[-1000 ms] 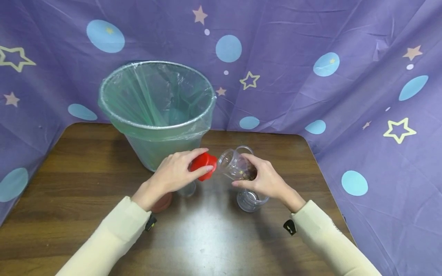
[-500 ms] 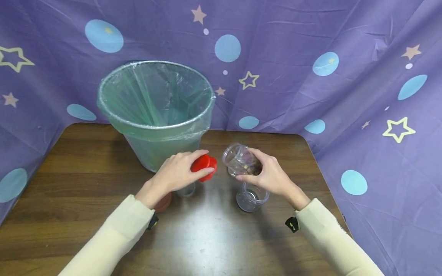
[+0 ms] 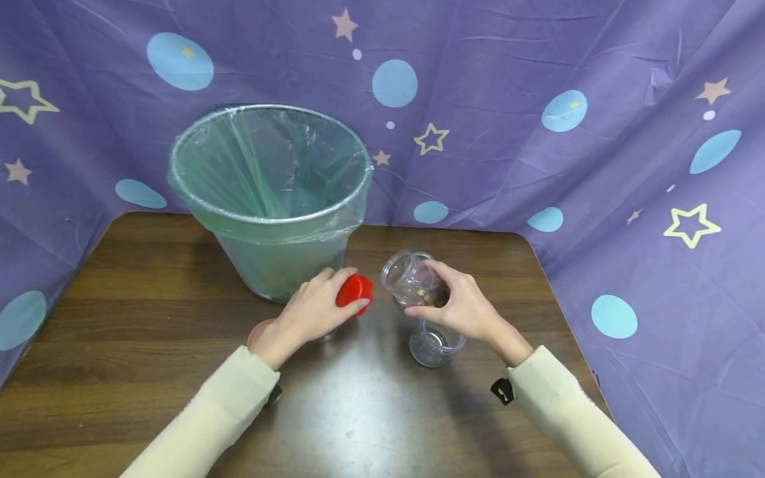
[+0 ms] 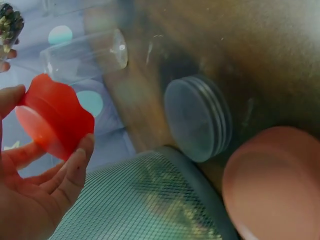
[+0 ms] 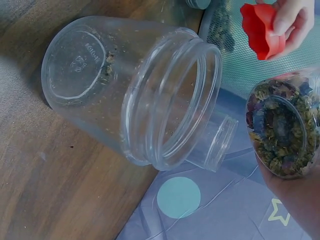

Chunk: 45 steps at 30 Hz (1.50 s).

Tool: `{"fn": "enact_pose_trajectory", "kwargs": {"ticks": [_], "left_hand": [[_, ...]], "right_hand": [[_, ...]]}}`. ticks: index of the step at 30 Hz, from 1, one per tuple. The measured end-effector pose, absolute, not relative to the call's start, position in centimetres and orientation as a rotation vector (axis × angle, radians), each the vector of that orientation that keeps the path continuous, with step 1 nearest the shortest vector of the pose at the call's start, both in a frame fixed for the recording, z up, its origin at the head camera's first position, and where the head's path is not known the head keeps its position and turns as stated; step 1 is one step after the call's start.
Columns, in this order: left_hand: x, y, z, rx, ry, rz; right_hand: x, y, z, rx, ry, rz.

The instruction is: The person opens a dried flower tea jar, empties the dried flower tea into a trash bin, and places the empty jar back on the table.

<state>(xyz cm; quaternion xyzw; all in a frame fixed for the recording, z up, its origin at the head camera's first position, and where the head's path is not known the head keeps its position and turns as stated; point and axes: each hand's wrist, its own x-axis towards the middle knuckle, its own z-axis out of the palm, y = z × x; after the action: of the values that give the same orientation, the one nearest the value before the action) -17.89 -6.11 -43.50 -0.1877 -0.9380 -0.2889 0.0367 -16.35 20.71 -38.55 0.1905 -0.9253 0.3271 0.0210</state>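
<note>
My left hand point(image 3: 311, 309) pinches a small red cup with a wavy rim point(image 3: 357, 292) between thumb and fingers. It is tipped on its side, as the left wrist view also shows. Across from it, my right hand point(image 3: 466, 302) grips a clear plastic jar point(image 3: 402, 272), tilted with its uncovered mouth towards the red cup; a gap separates the two. Dried flowers point(image 5: 282, 135) lie at the jar's bottom end. Below that hand stands an open clear jar point(image 3: 427, 348), with a few crumbs point(image 5: 108, 67) inside. Another clear jar point(image 5: 215, 142) stands behind.
A mesh bin point(image 3: 281, 255) with a green liner stands at the back left. Near the left hand lie clear screw lids point(image 4: 197, 117), seemingly stacked, and a round pinkish dish or lid point(image 4: 280, 185). A purple cloth point(image 3: 478, 133) hangs around the wooden table point(image 3: 352, 411).
The tilted jar has drawn back slightly to the right, away from the red cup. My left hand has shifted a little right and nearer, still holding the cup.
</note>
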Motion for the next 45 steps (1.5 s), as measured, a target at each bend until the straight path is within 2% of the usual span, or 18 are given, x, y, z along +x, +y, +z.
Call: {"fn": "enact_pose_trajectory", "kwargs": {"ticks": [22,45], "left_hand": [[-17.9,-4.3,-47.4,-0.523,-2.945,-0.606],[-17.8,-2.8,-49.4,-0.425,-3.009,-0.571]], "right_hand": [[-16.1,20.6,-39.2,0.602,-2.884,1.036],[-16.0,20.3,-39.5,0.621,-2.885,1.042]]}}
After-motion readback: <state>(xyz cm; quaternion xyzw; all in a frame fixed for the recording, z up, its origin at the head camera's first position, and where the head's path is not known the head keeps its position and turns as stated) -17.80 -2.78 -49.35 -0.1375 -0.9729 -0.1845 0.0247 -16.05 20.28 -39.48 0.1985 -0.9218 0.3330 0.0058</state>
